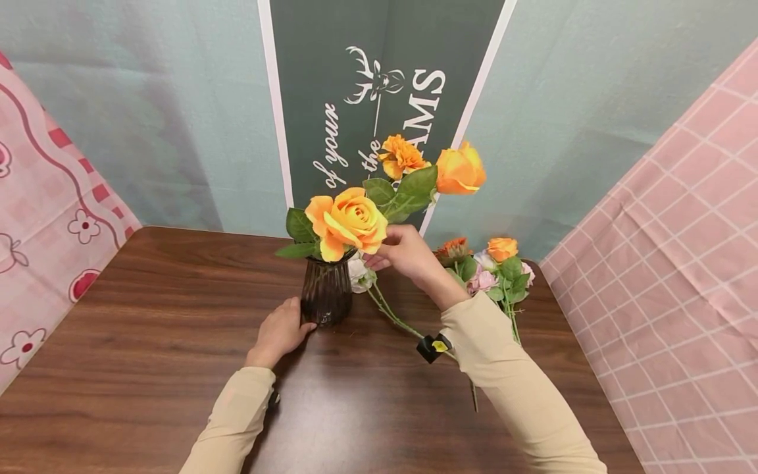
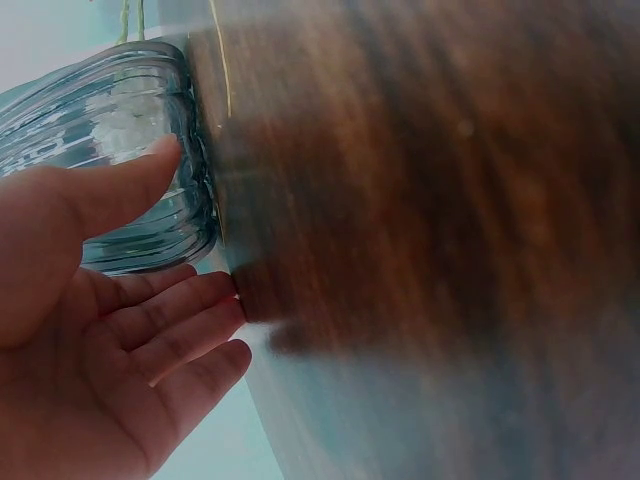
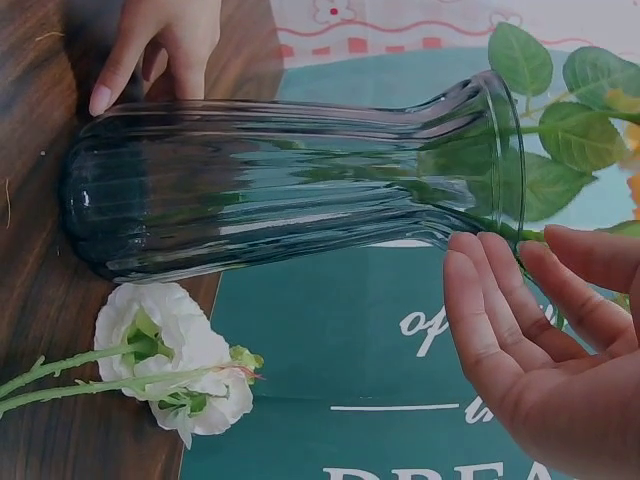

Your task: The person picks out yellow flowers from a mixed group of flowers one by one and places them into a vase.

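Observation:
A dark ribbed glass vase point(image 1: 327, 293) stands upright on the table, with leaves and stems in its mouth. My left hand point(image 1: 283, 332) rests against its left side near the base, thumb in front and fingers fairly straight in the left wrist view. At the rim, my right hand point(image 3: 545, 345) pinches a green stem between thumb and forefinger, its other fingers loosely bent. Above the vase are a large yellow-orange rose point(image 1: 354, 222), an orange ruffled flower point(image 1: 401, 157) and an orange rose point(image 1: 460, 169) leaning right. The stems' lower ends are partly hidden.
A white flower point(image 3: 175, 360) lies right of the vase, its stems reaching toward the right sleeve. Further right lies a bunch of pink and orange flowers point(image 1: 484, 276). The wooden table point(image 1: 148, 329) meets hanging cloths at the back and sides.

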Available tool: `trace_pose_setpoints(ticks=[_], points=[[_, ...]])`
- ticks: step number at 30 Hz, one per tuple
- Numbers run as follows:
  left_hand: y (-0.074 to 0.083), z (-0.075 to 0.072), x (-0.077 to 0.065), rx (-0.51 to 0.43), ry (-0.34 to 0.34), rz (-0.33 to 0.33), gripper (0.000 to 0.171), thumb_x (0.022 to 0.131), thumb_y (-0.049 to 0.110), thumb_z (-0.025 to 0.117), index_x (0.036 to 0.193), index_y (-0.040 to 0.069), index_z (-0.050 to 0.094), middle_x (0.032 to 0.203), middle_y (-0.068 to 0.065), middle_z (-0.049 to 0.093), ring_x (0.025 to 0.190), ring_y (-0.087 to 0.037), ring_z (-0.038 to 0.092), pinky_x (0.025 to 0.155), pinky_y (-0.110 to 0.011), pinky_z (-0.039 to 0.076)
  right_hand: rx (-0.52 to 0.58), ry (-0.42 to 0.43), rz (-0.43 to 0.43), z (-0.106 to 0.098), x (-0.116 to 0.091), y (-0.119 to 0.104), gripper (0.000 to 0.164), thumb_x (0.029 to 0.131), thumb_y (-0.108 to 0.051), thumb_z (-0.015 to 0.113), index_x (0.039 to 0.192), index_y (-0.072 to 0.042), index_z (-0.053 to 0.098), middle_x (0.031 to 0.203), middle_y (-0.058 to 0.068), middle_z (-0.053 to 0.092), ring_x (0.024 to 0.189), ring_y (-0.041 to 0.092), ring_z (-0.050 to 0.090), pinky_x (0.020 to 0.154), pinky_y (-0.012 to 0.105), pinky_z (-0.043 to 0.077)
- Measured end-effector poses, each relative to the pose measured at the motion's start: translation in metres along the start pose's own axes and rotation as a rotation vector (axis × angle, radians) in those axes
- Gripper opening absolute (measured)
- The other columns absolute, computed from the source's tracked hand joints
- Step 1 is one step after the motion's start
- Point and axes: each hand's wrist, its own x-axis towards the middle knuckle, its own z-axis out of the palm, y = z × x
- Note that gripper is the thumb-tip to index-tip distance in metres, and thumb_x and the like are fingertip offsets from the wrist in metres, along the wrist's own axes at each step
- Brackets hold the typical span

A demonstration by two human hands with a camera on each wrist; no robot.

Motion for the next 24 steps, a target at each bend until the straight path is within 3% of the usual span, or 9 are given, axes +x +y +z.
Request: trace_pose_setpoints(ticks=[5,10,18,24], points=[[0.0,0.0,0.0,0.0,0.004,0.004,0.058,0.084,0.027,0.067,0.119,-0.012,0.044,0.112,-0.026,0.053,0.1,-0.042,0.054,0.081,-0.051,0.043,-0.02,-0.016,-0.009,-0.002,-0.001,0.0,0.022,0.089,0.003,0.052,0.107,0.013,0.058,0.08,0.02,0.065,0.072,0.032,0.065,0.072,0.045,0.052],[0.0,0.001,0.0,-0.001,0.014,0.013,0.057,0.084,0.027,0.067,0.119,-0.012,0.044,0.111,-0.026,0.054,0.099,-0.042,0.054,0.081,-0.051,0.044,-0.033,-0.032,-0.018,-0.003,-0.003,0.0,0.018,0.089,0.003,0.052,0.102,0.014,0.06,0.078,0.019,0.065,0.069,0.027,0.064,0.069,0.042,0.053],[0.0,0.0,0.0,-0.001,0.023,0.022,0.055,0.084,0.026,0.067,0.117,-0.012,0.045,0.109,-0.026,0.054,0.098,-0.041,0.054,0.08,-0.05,0.044,-0.037,-0.04,0.004,-0.008,-0.007,0.002,0.018,0.09,0.002,0.052,0.1,0.014,0.059,0.088,0.032,0.061,0.067,0.023,0.065,0.068,0.038,0.054],[-0.001,0.001,0.0,-0.005,0.032,0.025,0.054,0.083,0.027,0.067,0.115,-0.011,0.046,0.106,-0.024,0.055,0.096,-0.04,0.055,0.079,-0.05,0.045,-0.026,-0.041,0.004,-0.011,-0.009,0.001,0.017,0.089,0.001,0.054,0.099,0.014,0.06,0.089,0.032,0.061,0.068,0.021,0.065,0.069,0.04,0.053]])
